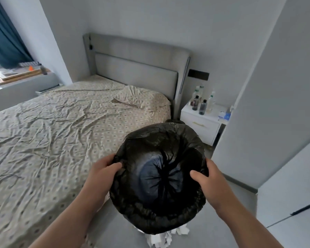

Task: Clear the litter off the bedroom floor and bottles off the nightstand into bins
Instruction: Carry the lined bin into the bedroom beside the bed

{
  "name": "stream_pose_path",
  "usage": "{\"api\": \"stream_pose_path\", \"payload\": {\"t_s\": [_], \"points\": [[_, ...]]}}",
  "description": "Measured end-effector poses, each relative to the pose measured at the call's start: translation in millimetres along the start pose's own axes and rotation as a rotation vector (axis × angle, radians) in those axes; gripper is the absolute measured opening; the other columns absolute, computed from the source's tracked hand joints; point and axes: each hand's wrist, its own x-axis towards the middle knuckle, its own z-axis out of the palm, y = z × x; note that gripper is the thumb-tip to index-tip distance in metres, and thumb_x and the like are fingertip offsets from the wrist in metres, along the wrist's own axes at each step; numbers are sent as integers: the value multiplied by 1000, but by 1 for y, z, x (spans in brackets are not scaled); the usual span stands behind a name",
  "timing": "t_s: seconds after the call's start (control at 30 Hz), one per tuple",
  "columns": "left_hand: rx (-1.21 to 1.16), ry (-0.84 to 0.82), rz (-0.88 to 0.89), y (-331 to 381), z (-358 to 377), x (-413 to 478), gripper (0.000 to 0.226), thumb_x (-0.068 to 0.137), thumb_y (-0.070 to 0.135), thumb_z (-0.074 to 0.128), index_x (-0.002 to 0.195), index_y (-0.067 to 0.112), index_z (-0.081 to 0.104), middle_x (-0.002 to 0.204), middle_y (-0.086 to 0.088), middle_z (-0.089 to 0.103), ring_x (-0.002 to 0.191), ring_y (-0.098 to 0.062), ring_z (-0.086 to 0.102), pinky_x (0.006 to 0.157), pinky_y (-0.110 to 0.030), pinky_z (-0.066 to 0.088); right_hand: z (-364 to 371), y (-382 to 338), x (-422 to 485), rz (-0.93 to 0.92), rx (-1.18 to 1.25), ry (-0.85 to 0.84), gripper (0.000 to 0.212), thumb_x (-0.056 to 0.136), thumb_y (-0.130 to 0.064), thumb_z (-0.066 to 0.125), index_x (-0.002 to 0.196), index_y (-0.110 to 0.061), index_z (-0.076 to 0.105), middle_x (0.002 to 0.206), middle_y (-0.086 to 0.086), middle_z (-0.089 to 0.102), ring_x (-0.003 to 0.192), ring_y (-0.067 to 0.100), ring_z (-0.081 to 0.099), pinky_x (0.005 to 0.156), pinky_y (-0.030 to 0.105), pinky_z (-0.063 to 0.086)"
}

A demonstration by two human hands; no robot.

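Observation:
I hold a round bin (157, 178) lined with a black plastic bag in front of me, above the floor; the bag looks empty inside. My left hand (104, 170) grips its left rim, thumb over the edge. My right hand (207, 178) grips the right rim the same way. White paper scraps (166, 236) lie on the grey floor just below the bin. Several bottles (202, 102), some dark and some clear, stand on the white nightstand (201, 125) beside the bed.
A bed (61, 131) with a patterned sheet and a pillow fills the left. A second black-lined bin (174, 121) peeks out behind the held one, near the nightstand. A grey wall corner (258, 104) stands at right. A window ledge (23, 76) holds clutter.

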Motion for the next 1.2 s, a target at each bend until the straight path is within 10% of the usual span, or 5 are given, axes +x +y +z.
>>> {"api": "stream_pose_path", "payload": {"t_s": [0.57, 0.77, 1.2], "points": [[253, 18, 31, 36, 49, 197, 41, 79, 4, 53, 89, 38, 74, 86, 7, 75, 83, -11, 69, 76, -33, 54, 0, -19, 186, 24, 70, -29, 38, 86, -23, 60, 108, -53, 53, 96, -33, 65, 85, -14, 61, 70, 16, 46], [205, -122, 34, 26, 51, 276, 46, 79, -6, 55, 92, 33, 74, 84, 9, 75, 72, -2, 69, 52, -12, 50, 28, -15, 229, 65, 85, 54, 43, 80, -26, 58, 109, -56, 51, 99, -31, 65, 89, -11, 62, 73, 19, 47], [352, -368, -234, -185, 7, 494, 68, 83, -3, 52, 97, 63, 60, 93, 4, 71, 73, -9, 70, 54, -19, 53, 179, 149, 363, 463, 3, 240, 46, 80, -19, 51, 111, -53, 46, 88, -21, 66, 77, -4, 62, 64, 22, 47]]}}
